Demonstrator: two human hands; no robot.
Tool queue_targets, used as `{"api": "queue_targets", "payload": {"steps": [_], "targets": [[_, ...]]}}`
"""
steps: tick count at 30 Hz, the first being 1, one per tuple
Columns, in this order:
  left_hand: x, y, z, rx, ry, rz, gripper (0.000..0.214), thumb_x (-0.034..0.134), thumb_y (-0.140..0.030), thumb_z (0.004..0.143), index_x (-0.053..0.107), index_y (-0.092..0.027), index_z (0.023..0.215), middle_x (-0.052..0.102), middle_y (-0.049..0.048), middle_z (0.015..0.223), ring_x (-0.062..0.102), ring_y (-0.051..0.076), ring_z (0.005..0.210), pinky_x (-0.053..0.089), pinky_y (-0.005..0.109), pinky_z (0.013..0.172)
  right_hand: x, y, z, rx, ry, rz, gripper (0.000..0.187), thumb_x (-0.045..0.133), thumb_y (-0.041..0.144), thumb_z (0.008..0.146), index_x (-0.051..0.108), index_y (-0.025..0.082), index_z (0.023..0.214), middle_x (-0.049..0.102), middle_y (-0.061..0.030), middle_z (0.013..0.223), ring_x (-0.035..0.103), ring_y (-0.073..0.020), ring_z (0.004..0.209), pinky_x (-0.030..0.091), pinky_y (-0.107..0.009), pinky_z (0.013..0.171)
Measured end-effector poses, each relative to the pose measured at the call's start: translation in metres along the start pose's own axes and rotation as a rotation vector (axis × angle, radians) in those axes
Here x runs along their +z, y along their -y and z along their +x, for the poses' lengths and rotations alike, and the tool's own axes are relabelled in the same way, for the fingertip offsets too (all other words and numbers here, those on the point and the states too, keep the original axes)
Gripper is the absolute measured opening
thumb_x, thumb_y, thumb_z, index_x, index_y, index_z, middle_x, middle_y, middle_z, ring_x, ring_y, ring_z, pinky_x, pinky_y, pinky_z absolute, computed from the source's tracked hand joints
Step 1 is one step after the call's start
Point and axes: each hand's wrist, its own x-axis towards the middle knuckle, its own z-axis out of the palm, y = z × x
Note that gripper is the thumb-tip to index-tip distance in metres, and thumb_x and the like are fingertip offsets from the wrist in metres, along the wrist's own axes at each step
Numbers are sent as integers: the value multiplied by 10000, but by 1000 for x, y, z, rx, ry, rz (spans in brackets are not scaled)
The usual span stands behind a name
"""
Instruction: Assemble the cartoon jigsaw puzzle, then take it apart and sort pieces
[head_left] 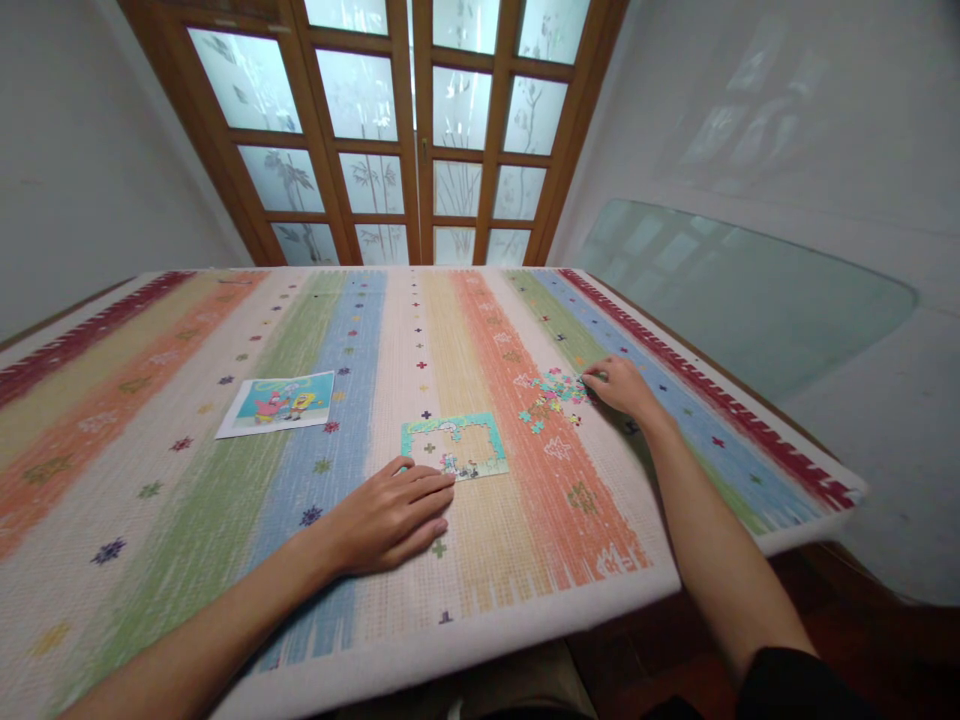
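Note:
A partly assembled jigsaw puzzle [491, 464] lies on the tablecloth in front of me, its teal border joined around a gap in the middle. My left hand [394, 515] rests flat at the puzzle's lower left corner, fingers stretched out and covering part of that edge. To the right is a loose heap of small jigsaw pieces [551, 395] in teal, pink and yellow. At the heap's right side my right hand [616, 385] has thumb and forefinger pinched together on a small jigsaw piece, mostly hidden by the fingertips.
A printed cartoon picture [281, 404] lies flat to the left of the puzzle. The striped tablecloth [315, 330] covers the table to its edges. Behind stand wooden doors [416, 150] with frosted panes, and a glass panel [735, 290] is at the right wall.

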Motion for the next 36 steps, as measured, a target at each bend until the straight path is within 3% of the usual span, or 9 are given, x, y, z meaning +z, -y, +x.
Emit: {"api": "queue_targets", "payload": {"steps": [6,15,21,28,32,36], "targets": [[-1,-1,0,-3,0,1,252,415,-248,1059,585,-165,1225,708,111,1239,656,249,1116,469,421,913,0,-1,1,24,-9,64,277,574,215,864,801,145,1006,743,-154,967,652,-294,984,467,-382,921],[0,0,0,-2,5,-4,254,424,-248,1055,588,-166,1229,708,109,1235,653,247,1117,469,417,919,-7,1,2,154,24,378,43,676,204,729,705,175,742,718,-81,787,643,-217,762,495,-320,741],[-1,-1,1,-9,3,-9,265,424,-247,1052,592,-176,1245,706,102,1239,647,241,1115,471,414,922,-11,7,1,186,0,612,89,686,284,729,642,208,712,696,-33,680,614,-176,623,481,-289,622],[1,0,-1,-16,24,-6,277,422,-260,1058,591,-168,1257,703,112,1258,645,248,1133,471,419,936,-24,52,-8,46,69,1014,360,782,525,686,683,206,820,725,-50,776,620,-164,646,504,-292,612],[0,0,-1,-20,23,-6,273,428,-260,1056,595,-178,1255,703,110,1260,647,247,1127,480,416,922,-25,88,-16,-73,157,1114,347,802,505,710,718,211,874,753,-59,852,680,-188,743,552,-319,699],[-2,-1,0,-18,31,-6,272,423,-260,1057,598,-168,1243,706,110,1254,646,251,1128,481,419,921,-21,116,-25,-159,304,1112,323,754,469,805,768,204,989,769,-84,891,689,-194,726,545,-314,637]]}}
